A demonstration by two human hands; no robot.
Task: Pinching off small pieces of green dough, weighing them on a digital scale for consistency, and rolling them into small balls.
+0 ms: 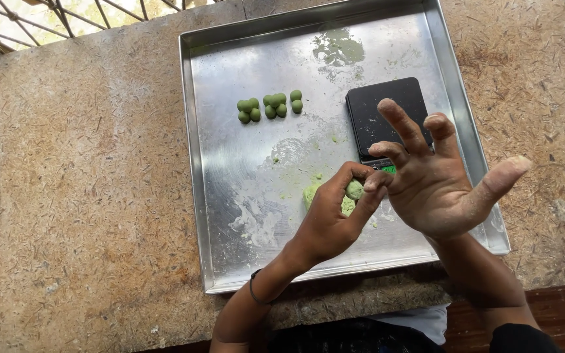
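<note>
My left hand (331, 216) pinches a green dough ball (354, 189) in its fingers over the metal tray (194, 163), above the dough lump (312, 194); my right hand (439, 176) spreads open beside it, near the black scale (387, 114), keeping floured fingers clear.

Pale green dough ball (354, 189), silver tray (243, 216), black scale (387, 108), speckled tan table (86, 183).
</note>
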